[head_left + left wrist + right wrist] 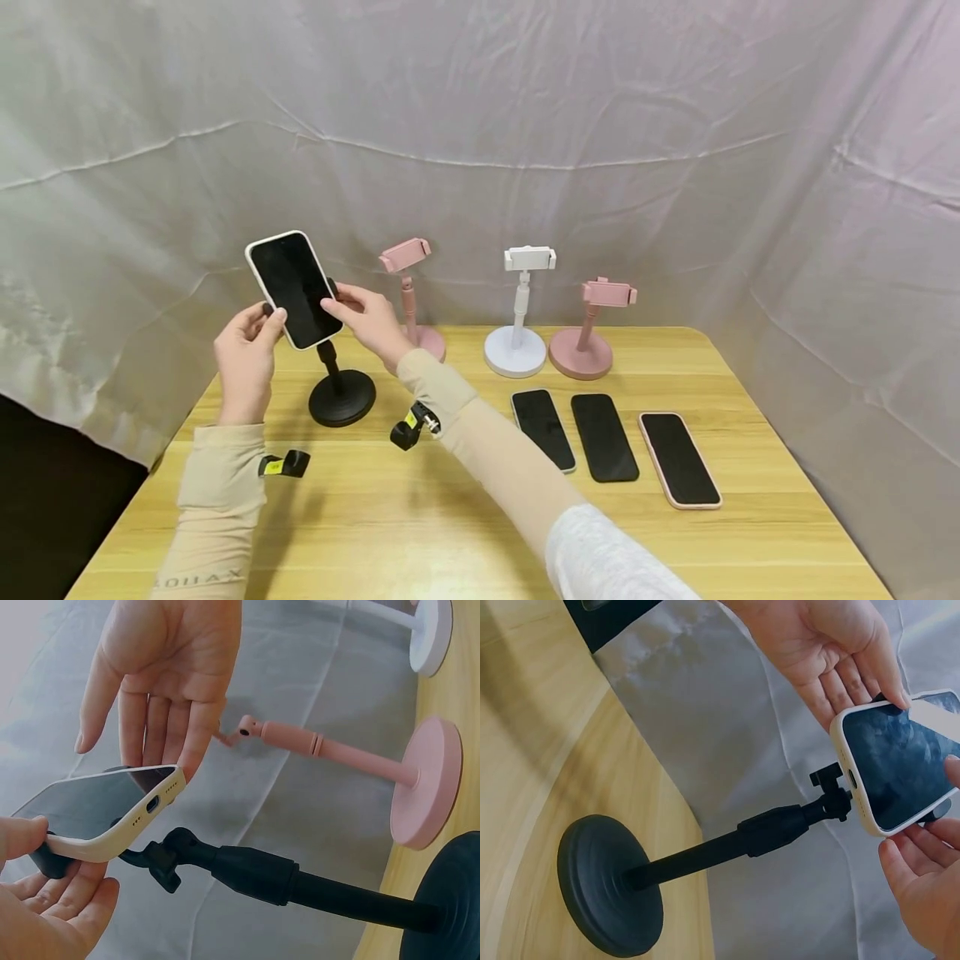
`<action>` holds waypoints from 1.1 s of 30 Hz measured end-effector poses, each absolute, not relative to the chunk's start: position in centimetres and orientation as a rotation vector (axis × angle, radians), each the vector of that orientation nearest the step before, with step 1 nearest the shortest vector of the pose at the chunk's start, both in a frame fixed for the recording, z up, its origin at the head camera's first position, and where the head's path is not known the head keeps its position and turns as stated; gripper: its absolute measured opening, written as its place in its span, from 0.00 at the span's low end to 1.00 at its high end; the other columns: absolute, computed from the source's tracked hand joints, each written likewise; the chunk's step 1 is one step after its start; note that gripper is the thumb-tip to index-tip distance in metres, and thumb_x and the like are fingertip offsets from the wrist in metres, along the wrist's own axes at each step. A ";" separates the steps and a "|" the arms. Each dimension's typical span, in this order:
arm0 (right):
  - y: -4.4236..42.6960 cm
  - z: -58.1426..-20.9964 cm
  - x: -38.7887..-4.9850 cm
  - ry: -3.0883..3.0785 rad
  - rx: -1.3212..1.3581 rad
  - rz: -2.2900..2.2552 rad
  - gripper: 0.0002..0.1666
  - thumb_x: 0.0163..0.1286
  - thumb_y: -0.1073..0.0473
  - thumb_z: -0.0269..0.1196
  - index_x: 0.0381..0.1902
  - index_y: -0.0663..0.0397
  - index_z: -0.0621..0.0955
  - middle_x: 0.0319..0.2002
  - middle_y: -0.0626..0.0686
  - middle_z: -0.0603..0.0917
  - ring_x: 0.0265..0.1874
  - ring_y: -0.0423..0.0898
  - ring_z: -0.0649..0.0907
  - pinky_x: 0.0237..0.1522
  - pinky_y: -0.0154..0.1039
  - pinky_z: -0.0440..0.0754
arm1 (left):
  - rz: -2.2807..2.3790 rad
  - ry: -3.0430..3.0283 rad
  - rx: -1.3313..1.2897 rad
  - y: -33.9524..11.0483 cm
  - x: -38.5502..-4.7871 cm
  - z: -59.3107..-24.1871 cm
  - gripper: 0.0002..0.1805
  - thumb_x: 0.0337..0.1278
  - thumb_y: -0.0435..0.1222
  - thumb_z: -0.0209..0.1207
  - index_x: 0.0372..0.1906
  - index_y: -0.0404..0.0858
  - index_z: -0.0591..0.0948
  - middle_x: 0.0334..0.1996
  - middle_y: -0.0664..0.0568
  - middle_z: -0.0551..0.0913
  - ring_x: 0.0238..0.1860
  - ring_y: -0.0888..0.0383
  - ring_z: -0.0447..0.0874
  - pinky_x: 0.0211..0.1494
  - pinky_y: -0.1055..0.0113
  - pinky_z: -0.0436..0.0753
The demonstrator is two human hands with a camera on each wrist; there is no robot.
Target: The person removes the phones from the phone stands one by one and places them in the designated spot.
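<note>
A phone (295,283) in a cream-white case stands tilted at the head of a black phone stand (342,398), between the black ends of its clamp. My left hand (249,354) pinches the phone's lower left edge by one clamp end, thumb in front and fingers behind. At the opposite edge is my right hand (371,321). Its straight fingers touch the case beside the other clamp end. In the left wrist view, the right thumb (94,716) stands clear of the screen. The right wrist view shows the stand's joint (832,799) behind the phone's lower end.
Behind the hands are a pink stand (408,296), a white stand (515,352) and another pink stand (581,354). Three phones lie flat on the wooden table (757,533): one pale-edged (543,429), one black (604,437), one pink-cased (680,458). A grey curtain (480,208) hangs behind.
</note>
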State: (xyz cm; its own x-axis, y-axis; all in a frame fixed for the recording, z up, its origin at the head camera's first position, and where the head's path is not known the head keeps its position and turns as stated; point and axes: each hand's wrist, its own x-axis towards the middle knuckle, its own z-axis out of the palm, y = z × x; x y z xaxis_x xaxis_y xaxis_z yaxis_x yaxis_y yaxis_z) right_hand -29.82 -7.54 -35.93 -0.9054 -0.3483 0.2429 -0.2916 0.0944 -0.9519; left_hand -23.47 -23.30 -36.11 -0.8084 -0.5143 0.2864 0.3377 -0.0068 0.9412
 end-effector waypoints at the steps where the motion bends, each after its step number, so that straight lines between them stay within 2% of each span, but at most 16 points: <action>1: -7.4 -36.0 -29.7 2.276 -0.673 -1.991 0.27 0.67 0.45 0.64 0.63 0.43 0.78 0.53 0.46 0.86 0.52 0.34 0.83 0.55 0.30 0.79 | -1.871 -1.697 0.184 -23.2 -23.4 -36.1 0.12 0.58 0.32 0.64 0.46 0.34 0.81 0.29 0.66 0.84 0.32 0.71 0.81 0.40 0.84 0.81; 6: -6.5 -36.2 -29.0 2.195 -0.678 -2.103 0.26 0.67 0.50 0.65 0.62 0.47 0.78 0.53 0.50 0.86 0.51 0.36 0.83 0.54 0.28 0.79 | -1.866 -1.740 0.187 -22.4 -22.9 -36.1 0.17 0.59 0.33 0.64 0.52 0.29 0.80 0.30 0.66 0.84 0.34 0.70 0.82 0.42 0.83 0.80; 11: -5.5 -36.3 -28.1 2.126 -0.698 -2.197 0.25 0.67 0.56 0.65 0.61 0.56 0.79 0.53 0.57 0.85 0.53 0.43 0.84 0.54 0.28 0.80 | -1.885 -1.754 0.181 -21.5 -22.3 -36.3 0.21 0.60 0.33 0.64 0.55 0.27 0.78 0.33 0.65 0.85 0.36 0.69 0.82 0.43 0.83 0.80; 20: -2.5 -36.0 -26.6 2.449 -0.746 -1.987 0.26 0.69 0.48 0.63 0.62 0.49 0.78 0.53 0.53 0.86 0.53 0.43 0.85 0.55 0.29 0.80 | -1.869 -1.760 0.058 -19.3 -21.7 -36.8 0.20 0.62 0.33 0.62 0.55 0.25 0.78 0.31 0.69 0.85 0.35 0.72 0.83 0.42 0.83 0.81; 26: -0.6 -36.2 -26.1 2.427 -0.733 -2.030 0.25 0.69 0.50 0.63 0.62 0.51 0.78 0.54 0.56 0.85 0.55 0.48 0.84 0.58 0.35 0.81 | -1.878 -1.792 0.042 -17.7 -21.8 -36.9 0.19 0.62 0.34 0.62 0.55 0.27 0.79 0.32 0.69 0.85 0.35 0.71 0.82 0.42 0.82 0.81; 33: 1.4 -36.5 -25.5 2.459 -0.706 -2.075 0.26 0.69 0.51 0.63 0.62 0.55 0.77 0.56 0.57 0.84 0.55 0.48 0.83 0.58 0.35 0.81 | -1.907 -1.820 0.015 -16.1 -22.0 -37.1 0.20 0.62 0.35 0.62 0.56 0.28 0.79 0.34 0.70 0.84 0.38 0.70 0.82 0.43 0.81 0.81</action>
